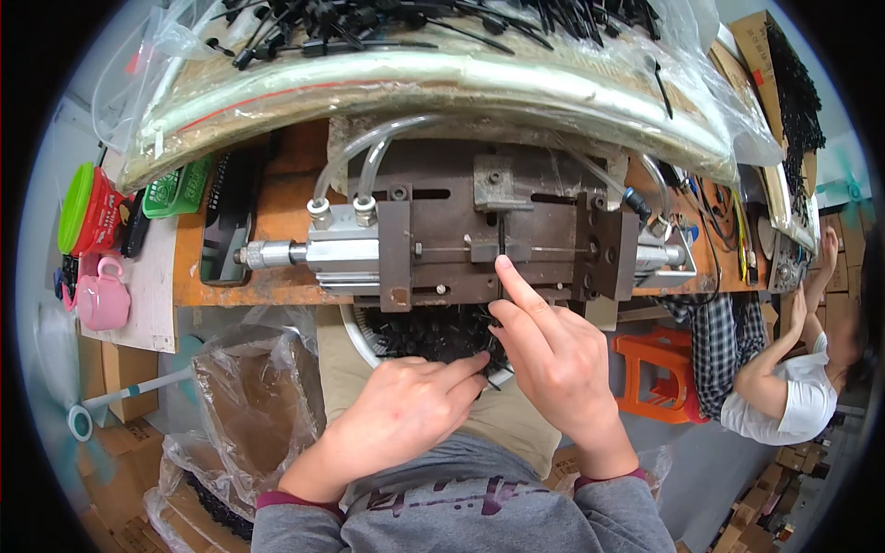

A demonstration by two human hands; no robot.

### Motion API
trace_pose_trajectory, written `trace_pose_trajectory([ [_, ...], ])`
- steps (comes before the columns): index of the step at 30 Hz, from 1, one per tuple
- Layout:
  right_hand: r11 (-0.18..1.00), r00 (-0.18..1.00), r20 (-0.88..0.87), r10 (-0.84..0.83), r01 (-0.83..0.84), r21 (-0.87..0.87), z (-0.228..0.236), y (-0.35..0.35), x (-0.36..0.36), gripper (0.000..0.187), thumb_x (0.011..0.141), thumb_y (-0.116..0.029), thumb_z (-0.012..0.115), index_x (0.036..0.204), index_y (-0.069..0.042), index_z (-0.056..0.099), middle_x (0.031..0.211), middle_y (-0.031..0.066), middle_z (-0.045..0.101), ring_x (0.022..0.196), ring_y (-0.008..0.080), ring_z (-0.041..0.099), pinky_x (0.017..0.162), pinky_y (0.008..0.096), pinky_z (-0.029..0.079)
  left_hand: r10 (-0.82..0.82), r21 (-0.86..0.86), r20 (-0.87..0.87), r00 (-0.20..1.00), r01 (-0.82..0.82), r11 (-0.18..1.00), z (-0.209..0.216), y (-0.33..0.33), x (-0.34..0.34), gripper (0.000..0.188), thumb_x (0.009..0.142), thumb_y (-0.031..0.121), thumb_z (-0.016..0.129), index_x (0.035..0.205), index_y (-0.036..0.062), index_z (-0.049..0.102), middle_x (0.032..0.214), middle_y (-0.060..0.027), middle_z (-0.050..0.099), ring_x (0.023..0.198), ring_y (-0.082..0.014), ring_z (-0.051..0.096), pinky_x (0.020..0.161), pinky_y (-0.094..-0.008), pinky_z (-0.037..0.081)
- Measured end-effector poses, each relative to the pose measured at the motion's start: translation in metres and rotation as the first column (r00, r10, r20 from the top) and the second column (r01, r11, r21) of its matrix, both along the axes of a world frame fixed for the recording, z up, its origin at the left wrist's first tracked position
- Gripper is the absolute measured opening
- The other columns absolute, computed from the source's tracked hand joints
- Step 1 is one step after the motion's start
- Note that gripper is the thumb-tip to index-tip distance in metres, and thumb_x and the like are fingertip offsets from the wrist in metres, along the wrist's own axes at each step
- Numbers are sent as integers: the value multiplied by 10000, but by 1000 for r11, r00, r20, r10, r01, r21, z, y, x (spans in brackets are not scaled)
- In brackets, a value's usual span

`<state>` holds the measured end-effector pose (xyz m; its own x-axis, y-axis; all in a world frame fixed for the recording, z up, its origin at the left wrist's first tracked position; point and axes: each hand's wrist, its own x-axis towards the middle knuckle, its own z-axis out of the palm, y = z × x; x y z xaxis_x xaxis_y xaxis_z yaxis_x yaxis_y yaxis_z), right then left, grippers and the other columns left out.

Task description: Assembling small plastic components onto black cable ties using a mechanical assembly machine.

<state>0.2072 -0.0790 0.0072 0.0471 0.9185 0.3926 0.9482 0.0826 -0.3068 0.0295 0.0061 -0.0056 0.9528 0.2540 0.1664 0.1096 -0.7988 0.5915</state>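
A brown metal fixture (452, 276) with silver air cylinders (343, 251) lies across the bench edge in front of me. A thin black cable tie (501, 235) stands lengthwise in its centre block. My right hand (558, 364) has its index fingertip on the tie, with the other fingers bent around its near end; their grip is partly hidden. Over a white round basket (359, 343) of black plastic parts (419, 334), my left hand (415, 405) has its fingers pressed together at the tips. What they pinch is too small to make out. The basket sits at my lap.
A plastic-covered shelf (442, 78) heaped with black ties (369, 23) overhangs the fixture. Clear air hoses (373, 157) arch behind it. At left are a phone (228, 217) and a pink cup (103, 297). An orange stool (654, 373) and another person (784, 387) are at right.
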Motion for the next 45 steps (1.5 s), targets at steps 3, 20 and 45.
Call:
trace_pose_trajectory([
  [3, 999, 998, 53, -25, 26, -19, 2, 7, 2, 264, 676, -30, 766, 915, -30, 654, 1255, 130, 653, 558, 177, 587, 546, 286, 487, -2, -33, -8, 1000, 2, 999, -18, 0, -1, 205, 744, 121, 718, 939, 64, 691, 1135, -61, 694, 762, -218, 692, 654, -338, 559],
  [20, 900, 972, 219, 86, -170, 401, 105, 160, 5, 351, 788, -260, 778, 1022, -32, 650, 953, 103, 671, 890, 237, 635, 769, 359, 523, 49, 9, 259, 965, -53, 999, -14, -3, -14, 344, 820, 203, 732, 1133, 74, 677, 1132, -54, 690, 746, -158, 668, 656, -281, 544],
  [45, 989, 972, 182, 147, -141, -45, 108, 191, 127, 396, 746, -197, 776, 1113, -77, 685, 1268, 107, 569, 1154, 296, 559, 1000, 384, 470, 7, -5, 307, 952, -6, 1000, -41, -11, -13, 217, 815, 173, 744, 1007, 75, 716, 990, -40, 717, 690, -164, 665, 621, -291, 537],
])
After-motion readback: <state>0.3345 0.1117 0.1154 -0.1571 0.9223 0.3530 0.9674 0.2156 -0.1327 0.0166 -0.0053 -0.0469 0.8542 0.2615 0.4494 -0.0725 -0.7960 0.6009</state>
